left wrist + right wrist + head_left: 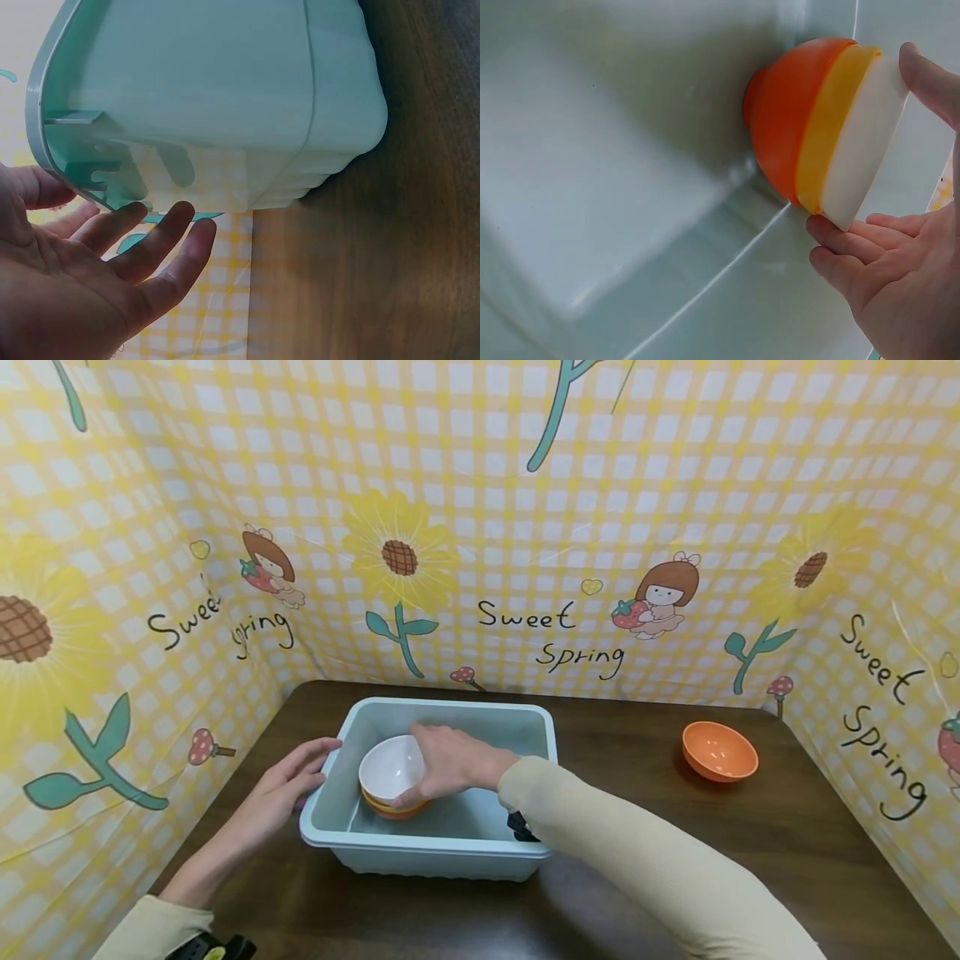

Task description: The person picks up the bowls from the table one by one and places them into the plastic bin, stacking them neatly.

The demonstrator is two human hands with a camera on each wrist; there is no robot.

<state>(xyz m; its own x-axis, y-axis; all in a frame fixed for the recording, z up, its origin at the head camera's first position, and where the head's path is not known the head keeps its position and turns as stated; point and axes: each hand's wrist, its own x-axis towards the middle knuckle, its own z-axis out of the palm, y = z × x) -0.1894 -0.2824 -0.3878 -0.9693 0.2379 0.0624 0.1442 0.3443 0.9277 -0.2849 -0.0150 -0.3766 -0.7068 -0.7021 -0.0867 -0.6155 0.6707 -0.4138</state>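
A light teal plastic bin [442, 850] stands on the dark wooden table [787, 843]. Inside it sits a stack of three bowls: a white bowl [390, 767] on top, a yellow one [825, 127] in the middle and an orange one [784, 112] at the bottom. My right hand [450, 760] reaches into the bin and grips the white bowl's rim [862, 142], thumb on one side and fingers on the other. My left hand [288, 777] lies open with straight fingers against the bin's left rim [67, 172]; the same left hand [112, 255] appears under that rim in the left wrist view.
Another orange bowl [718, 752] sits alone at the right back of the table. A yellow checked backdrop [525, 568] with sunflowers closes in the table on the left, back and right. Bare wood shows in front of the bin.
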